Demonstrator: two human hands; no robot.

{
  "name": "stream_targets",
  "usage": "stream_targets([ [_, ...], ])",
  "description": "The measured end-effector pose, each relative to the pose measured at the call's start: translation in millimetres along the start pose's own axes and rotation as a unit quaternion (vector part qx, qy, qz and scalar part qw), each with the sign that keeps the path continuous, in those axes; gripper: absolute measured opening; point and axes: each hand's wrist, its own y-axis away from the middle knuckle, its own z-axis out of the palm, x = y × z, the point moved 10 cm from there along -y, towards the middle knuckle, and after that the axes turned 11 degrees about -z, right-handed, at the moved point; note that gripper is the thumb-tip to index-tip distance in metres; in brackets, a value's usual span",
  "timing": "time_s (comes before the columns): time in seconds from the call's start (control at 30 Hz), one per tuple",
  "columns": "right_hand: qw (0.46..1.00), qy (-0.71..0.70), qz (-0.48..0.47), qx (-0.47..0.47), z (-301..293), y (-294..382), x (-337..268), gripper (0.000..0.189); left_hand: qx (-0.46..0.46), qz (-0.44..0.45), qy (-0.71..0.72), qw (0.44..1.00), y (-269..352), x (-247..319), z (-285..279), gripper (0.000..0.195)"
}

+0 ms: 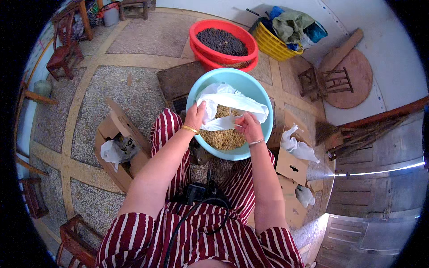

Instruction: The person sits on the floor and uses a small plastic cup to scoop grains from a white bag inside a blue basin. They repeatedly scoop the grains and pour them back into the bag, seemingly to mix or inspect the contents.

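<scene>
In front of my knees stands a light-blue plastic basin (193, 87) holding a heap of small tan beans or kernels (224, 139). A white plastic bag (231, 100) lies across the basin, its mouth spread open, and tan kernels show within the opening. The bag's left edge is pinched in my left hand (195, 116). My right hand (250, 126), at the bag's right side, grips a small clear cup (236, 114) over the kernels. How full the cup is cannot be made out.
Two stacked red basins (252, 43), the upper with dark kernels, stand beyond. Cardboard boxes with plastic bags lie left (112, 134) and right (298, 174). A yellow basket (271, 43) stands by the wall. A wooden stool (313, 82) and round board (358, 80) are farther right.
</scene>
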Motion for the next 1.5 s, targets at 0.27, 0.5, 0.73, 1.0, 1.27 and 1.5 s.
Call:
stream_targets([
  [0.27,0.742,0.588,-0.313,-0.078,67,-11,-52,0.046,-0.047,-0.047,0.063,0.996,1,-8,11,0.048],
  [0.5,0.584,0.693,-0.42,-0.045,78,7,-61,0.054,-0.062,-0.041,0.044,0.996,1,-9,15,0.047],
  [0.73,0.881,0.384,-0.267,0.071,5,15,-51,0.049,-0.068,0.013,0.041,0.997,3,-1,20,0.045],
  [1.0,0.876,0.469,-0.11,-0.016,-27,49,14,0.049,-0.045,0.077,-0.207,0.974,14,23,20,0.046],
  [1.27,0.804,0.575,-0.138,-0.064,-7,30,30,0.043,-0.196,-0.125,-0.012,0.973,5,-4,12,0.034],
  [1.5,0.735,0.659,-0.124,-0.1,8,29,42,0.042,-0.24,-0.216,0.224,0.919,15,-14,24,0.038],
])
